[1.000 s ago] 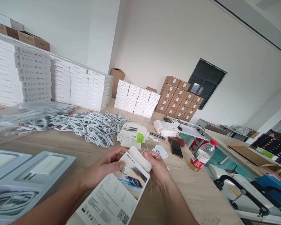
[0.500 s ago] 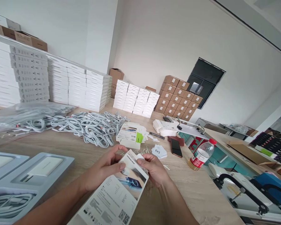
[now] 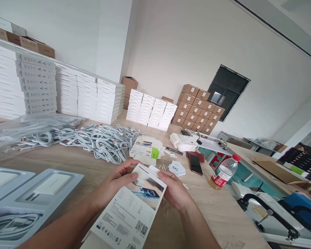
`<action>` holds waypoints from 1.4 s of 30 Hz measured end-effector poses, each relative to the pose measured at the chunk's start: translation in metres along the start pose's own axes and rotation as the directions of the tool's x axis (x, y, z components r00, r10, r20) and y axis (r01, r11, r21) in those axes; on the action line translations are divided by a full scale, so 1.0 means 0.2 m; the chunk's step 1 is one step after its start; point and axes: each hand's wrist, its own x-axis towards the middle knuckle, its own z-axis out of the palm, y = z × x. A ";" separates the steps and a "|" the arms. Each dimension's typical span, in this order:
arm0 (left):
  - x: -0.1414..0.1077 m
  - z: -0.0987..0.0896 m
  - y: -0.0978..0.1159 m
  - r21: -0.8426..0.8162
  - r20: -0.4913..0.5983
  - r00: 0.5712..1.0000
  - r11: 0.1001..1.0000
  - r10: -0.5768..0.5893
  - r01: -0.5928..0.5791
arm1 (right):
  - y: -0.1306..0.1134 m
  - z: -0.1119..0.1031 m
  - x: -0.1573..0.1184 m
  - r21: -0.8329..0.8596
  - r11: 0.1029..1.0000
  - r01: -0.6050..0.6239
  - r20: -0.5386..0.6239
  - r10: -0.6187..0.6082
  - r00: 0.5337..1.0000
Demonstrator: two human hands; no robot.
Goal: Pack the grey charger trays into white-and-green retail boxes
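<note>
A white printed box (image 3: 129, 211) with a phone picture and QR codes is held tilted between both hands. My left hand (image 3: 119, 181) grips its upper left edge, thumb on the printed face. My right hand (image 3: 175, 188) pinches the upper right edge beside a small white end flap (image 3: 153, 169); its other fingers are hidden behind the box. To the left, grey-blue trays (image 3: 55, 199) hold a white charger (image 3: 53, 184) and a coiled cable (image 3: 14, 223).
Cables (image 3: 106, 141) lie heaped behind the hands. Flattened printed cartons (image 3: 143, 148), white cards (image 3: 176, 168), a phone (image 3: 195, 163) and a bottle (image 3: 224, 171) sit rightward. White box stacks (image 3: 151, 109) and brown boxes (image 3: 190, 107) stand at the back.
The box has turned slightly, showing more of its printed face, and its top has shifted a little. The right thumb has moved slightly right along the edge by the flap.
</note>
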 end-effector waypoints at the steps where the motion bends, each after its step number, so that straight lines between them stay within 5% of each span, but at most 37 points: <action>1: 0.00 0.00 0.00 -0.015 0.000 1.000 1.000 -0.001 0.001 | 0.00 0.00 0.00 0.041 0.999 -0.021 -0.009 0.022 1.000; 6: 0.01 0.00 0.01 -0.067 -0.009 1.000 0.998 0.012 -0.012 | -0.01 0.02 -0.01 0.034 0.998 -0.044 0.058 0.042 0.997; 11: 0.03 -0.01 0.01 -0.158 -0.025 0.999 0.987 0.027 -0.030 | -0.05 0.04 -0.07 -0.070 0.997 0.033 0.249 -0.014 0.968; 18: 0.03 -0.02 0.06 -0.074 0.010 1.000 0.997 -0.003 0.004 | -0.11 0.08 -0.12 -0.436 0.881 0.187 0.294 -0.057 0.954; 25: -0.02 -0.01 0.06 0.246 0.198 0.980 0.967 0.017 -0.066 | -0.04 0.03 -0.03 -0.376 0.924 0.064 0.072 -0.040 0.997; 31: -0.04 -0.03 0.05 0.280 0.272 0.962 0.955 0.022 -0.100 | -0.05 0.02 -0.03 -0.504 0.843 0.189 0.104 -0.158 0.982; 38: -0.04 -0.01 0.05 0.264 0.247 0.969 0.962 0.000 -0.068 | -0.01 -0.03 0.00 -0.283 0.959 0.030 0.100 -0.002 0.995; 42: -0.05 0.01 0.06 0.247 0.228 0.974 0.968 -0.015 -0.043 | 0.00 -0.03 0.01 -0.207 0.977 0.045 0.110 -0.022 0.994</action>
